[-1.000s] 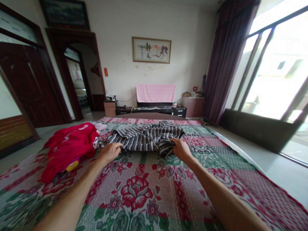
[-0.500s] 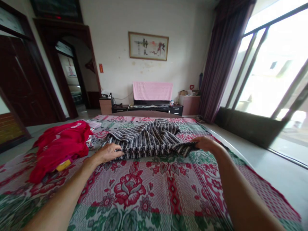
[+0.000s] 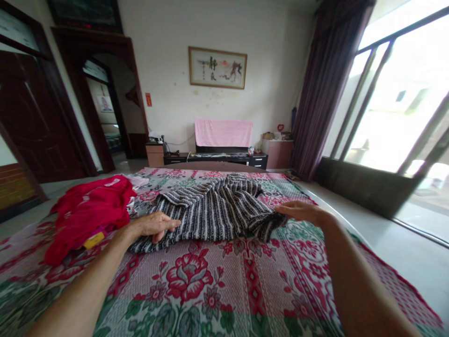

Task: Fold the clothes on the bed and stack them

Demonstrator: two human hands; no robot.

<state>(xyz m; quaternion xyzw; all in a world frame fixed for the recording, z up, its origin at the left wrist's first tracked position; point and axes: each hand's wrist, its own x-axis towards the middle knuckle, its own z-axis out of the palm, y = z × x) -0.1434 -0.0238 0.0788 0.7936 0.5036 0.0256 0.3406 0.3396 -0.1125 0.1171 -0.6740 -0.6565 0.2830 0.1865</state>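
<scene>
A black-and-white striped knitted garment lies bunched on a flowered cloth. My left hand is at the garment's left near corner, thumb and fingers apart, with fabric beneath; no grip on it shows. At the garment's right end, my right hand has its fingers close together and touching the dark edge of the fabric; whether it pinches the cloth is hidden.
Red clothing with a yellow patch is heaped on the left. Beyond the cloth stand a low black cabinet and a pink-draped object. A window is at the right.
The garment's near edge has come down flatter and closer to me. My left hand has opened slightly and shifted left; my right hand has moved a little left, its fingers straighter.
</scene>
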